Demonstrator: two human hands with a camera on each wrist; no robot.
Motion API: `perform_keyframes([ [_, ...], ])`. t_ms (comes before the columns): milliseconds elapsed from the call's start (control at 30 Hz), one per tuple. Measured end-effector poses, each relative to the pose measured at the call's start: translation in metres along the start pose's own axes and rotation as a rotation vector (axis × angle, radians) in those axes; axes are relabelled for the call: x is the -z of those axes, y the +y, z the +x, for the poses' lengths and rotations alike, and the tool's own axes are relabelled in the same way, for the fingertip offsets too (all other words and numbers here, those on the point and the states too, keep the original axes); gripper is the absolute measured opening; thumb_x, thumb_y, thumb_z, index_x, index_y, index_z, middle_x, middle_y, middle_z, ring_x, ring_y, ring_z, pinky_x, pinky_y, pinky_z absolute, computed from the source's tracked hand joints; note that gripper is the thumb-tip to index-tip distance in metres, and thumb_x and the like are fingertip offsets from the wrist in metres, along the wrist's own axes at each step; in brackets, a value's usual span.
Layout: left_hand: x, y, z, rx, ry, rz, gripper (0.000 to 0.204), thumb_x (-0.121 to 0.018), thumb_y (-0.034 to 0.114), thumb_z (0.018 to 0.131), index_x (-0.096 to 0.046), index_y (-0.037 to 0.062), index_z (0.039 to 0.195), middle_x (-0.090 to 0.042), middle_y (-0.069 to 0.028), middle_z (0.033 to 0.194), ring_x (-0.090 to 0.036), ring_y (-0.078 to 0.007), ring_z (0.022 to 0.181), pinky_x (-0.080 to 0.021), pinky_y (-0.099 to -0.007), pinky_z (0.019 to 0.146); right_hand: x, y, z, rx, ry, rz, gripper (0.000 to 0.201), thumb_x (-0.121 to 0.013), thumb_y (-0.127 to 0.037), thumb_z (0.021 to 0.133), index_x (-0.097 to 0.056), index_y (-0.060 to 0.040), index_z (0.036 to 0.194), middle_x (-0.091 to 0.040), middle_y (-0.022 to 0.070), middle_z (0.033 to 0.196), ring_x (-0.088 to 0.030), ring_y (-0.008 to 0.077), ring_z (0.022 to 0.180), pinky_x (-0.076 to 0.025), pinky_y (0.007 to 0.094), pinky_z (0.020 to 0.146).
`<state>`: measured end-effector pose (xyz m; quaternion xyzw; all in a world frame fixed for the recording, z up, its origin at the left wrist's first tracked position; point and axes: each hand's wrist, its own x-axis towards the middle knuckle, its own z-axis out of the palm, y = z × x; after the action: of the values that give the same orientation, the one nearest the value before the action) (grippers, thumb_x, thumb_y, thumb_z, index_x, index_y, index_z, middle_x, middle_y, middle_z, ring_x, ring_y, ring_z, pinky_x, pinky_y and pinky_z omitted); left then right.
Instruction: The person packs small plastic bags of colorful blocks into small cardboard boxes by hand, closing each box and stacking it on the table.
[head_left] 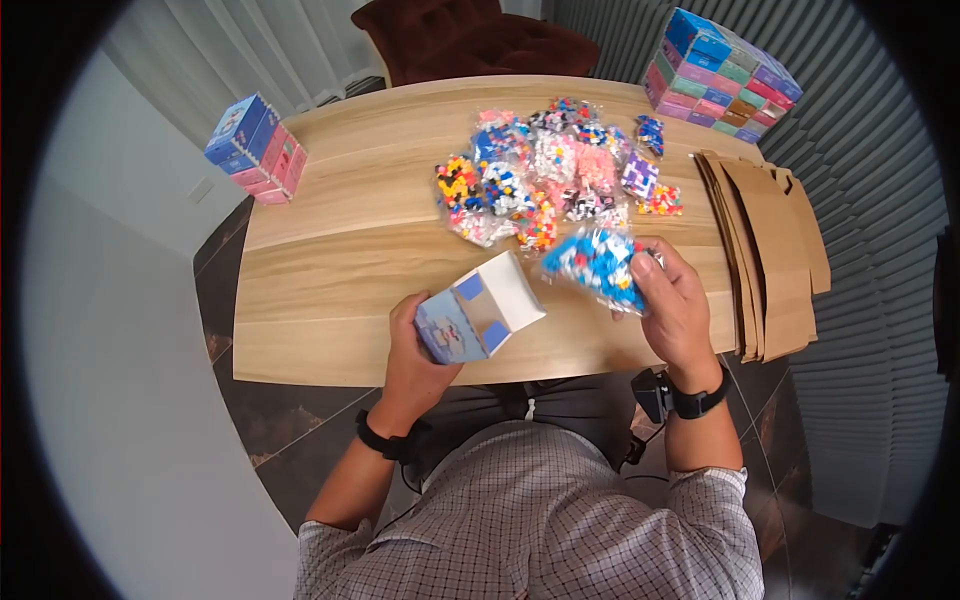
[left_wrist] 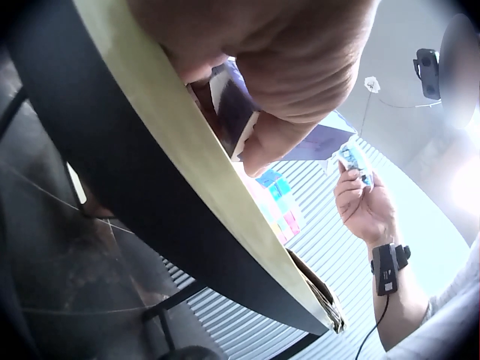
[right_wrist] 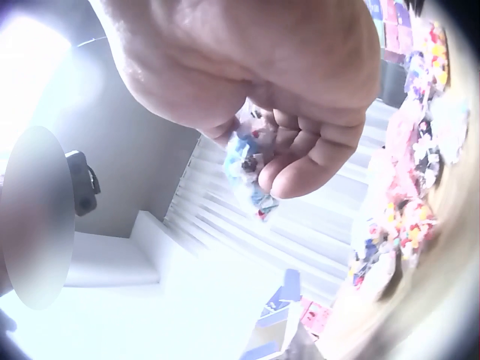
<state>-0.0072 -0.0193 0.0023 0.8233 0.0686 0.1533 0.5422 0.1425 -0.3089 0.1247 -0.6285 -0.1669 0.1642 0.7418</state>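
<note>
Past the far edge of the desk [head_left: 340, 300] sits a dark red chair [head_left: 480, 50], with ribbed panelling [head_left: 870, 250] along the right wall. Small cartons are stacked at both far corners, a short stack [head_left: 255, 150] on the left and a bigger one [head_left: 720, 85] on the right. Brown cardboard [head_left: 770, 240] lies flat along the right edge, and a pile [head_left: 555, 158] of bagged bricks covers the middle.

Near the front edge, the person's left hand [head_left: 412, 350] has its fingers curled round a blue box [head_left: 452, 330], held tilted, its mouth turned up and to the right, a white flap [head_left: 515, 290] standing out. The right hand [head_left: 678, 305] pinches a clear bag [head_left: 600, 268] of mostly blue and white bricks, thumb on top, fingers beneath.

From the right fingers the bag reaches leftward, its long axis running roughly across the desk, the free end near the flap yet apart from it. So the bag is beside the mouth, slightly farther from the person, and outside the box.
</note>
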Motion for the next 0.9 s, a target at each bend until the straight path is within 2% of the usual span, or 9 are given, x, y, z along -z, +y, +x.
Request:
perform_keyframes([
  [67,0.000,-0.003,-0.001,-0.038,0.008,0.090,0.099,-0.086,-0.007,0.076,-0.028,0.0044,0.156,-0.042,-0.0117,0.144,-0.051,-0.0221,0.134,-0.046,-0.0366,0.113,-0.016,-0.014,-0.008,0.003,-0.016,-0.082,0.033,-0.065,-0.024,0.108,-0.063,0.0027,0.128,-0.071,0.0024,0.097,-0.059,0.0049,0.079,-0.049,0.0247,0.069],
  [167,-0.001,0.008,-0.001,-0.061,0.050,0.081,0.094,-0.087,-0.002,0.071,-0.037,0.0035,0.151,-0.044,-0.0200,0.145,-0.050,-0.0369,0.135,-0.044,-0.0419,0.113,-0.032,-0.025,-0.011,-0.026,-0.135,-0.343,0.032,-0.068,-0.024,0.106,-0.066,0.0017,0.126,-0.070,0.0015,0.088,-0.059,0.0047,0.075,-0.049,0.0268,0.066],
  [300,-0.001,0.006,-0.001,-0.064,0.023,0.104,0.095,-0.088,-0.001,0.072,-0.037,0.0036,0.151,-0.042,-0.0184,0.145,-0.049,-0.0335,0.136,-0.044,-0.0406,0.114,-0.057,-0.026,-0.004,0.087,-0.309,-0.713,0.029,-0.071,-0.025,0.101,-0.070,0.0015,0.114,-0.071,0.0176,0.078,-0.069,0.0285,0.067,-0.052,0.0377,0.063],
  [333,0.000,0.008,-0.001,-0.078,0.007,0.143,0.096,-0.088,-0.002,0.073,-0.034,0.0034,0.153,-0.040,-0.0160,0.145,-0.048,-0.0292,0.135,-0.044,-0.0389,0.114,-0.063,-0.022,-0.002,0.129,-0.332,-0.768,0.029,-0.071,-0.026,0.100,-0.071,0.0016,0.109,-0.071,0.0238,0.081,-0.069,0.0420,0.074,-0.054,0.0442,0.066],
  [367,0.001,0.009,-0.001,-0.092,-0.009,0.183,0.098,-0.088,-0.003,0.073,-0.032,0.0032,0.154,-0.038,-0.0136,0.145,-0.048,-0.0248,0.135,-0.044,-0.0373,0.114,-0.067,-0.014,0.000,0.151,-0.352,-0.777,0.030,-0.071,-0.026,0.100,-0.071,0.0017,0.109,-0.071,0.0242,0.083,-0.070,0.0428,0.075,-0.054,0.0457,0.067],
  [567,0.002,0.010,0.000,-0.083,0.021,0.140,0.095,-0.083,-0.007,0.071,-0.034,0.0032,0.152,-0.038,-0.0148,0.145,-0.046,-0.0271,0.136,-0.043,-0.0377,0.115,-0.083,0.002,0.001,0.196,-0.288,-0.668,0.031,-0.072,-0.022,0.099,-0.071,0.0034,0.117,-0.074,0.0256,0.098,-0.071,0.0428,0.086,-0.055,0.0495,0.073],
  [667,0.002,0.011,-0.001,-0.087,0.009,0.144,0.095,-0.083,-0.007,0.071,-0.034,0.0034,0.152,-0.038,-0.0153,0.144,-0.045,-0.0276,0.137,-0.042,-0.0380,0.115,-0.081,0.005,0.002,0.353,-0.261,-0.863,0.032,-0.073,-0.018,0.097,-0.070,0.0032,0.121,-0.074,0.0232,0.099,-0.071,0.0415,0.090,-0.056,0.0480,0.076],
  [767,0.002,0.014,0.000,-0.099,0.016,0.198,0.096,-0.083,-0.007,0.070,-0.034,0.0033,0.152,-0.038,-0.0156,0.144,-0.045,-0.0279,0.137,-0.041,-0.0386,0.116,-0.084,0.012,-0.002,0.331,-0.265,-0.947,0.029,-0.073,-0.013,0.096,-0.071,0.0027,0.120,-0.072,0.0214,0.098,-0.070,0.0403,0.091,-0.056,0.0470,0.077],
  [900,0.000,0.011,-0.001,-0.073,0.055,0.117,0.091,-0.085,-0.001,0.070,-0.040,0.0025,0.149,-0.044,-0.0215,0.145,-0.047,-0.0391,0.138,-0.042,-0.0433,0.116,-0.086,0.027,-0.003,0.447,-0.206,-0.714,0.029,-0.072,-0.005,0.094,-0.071,0.0026,0.122,-0.070,0.0199,0.095,-0.068,0.0396,0.087,-0.056,0.0455,0.076],
])
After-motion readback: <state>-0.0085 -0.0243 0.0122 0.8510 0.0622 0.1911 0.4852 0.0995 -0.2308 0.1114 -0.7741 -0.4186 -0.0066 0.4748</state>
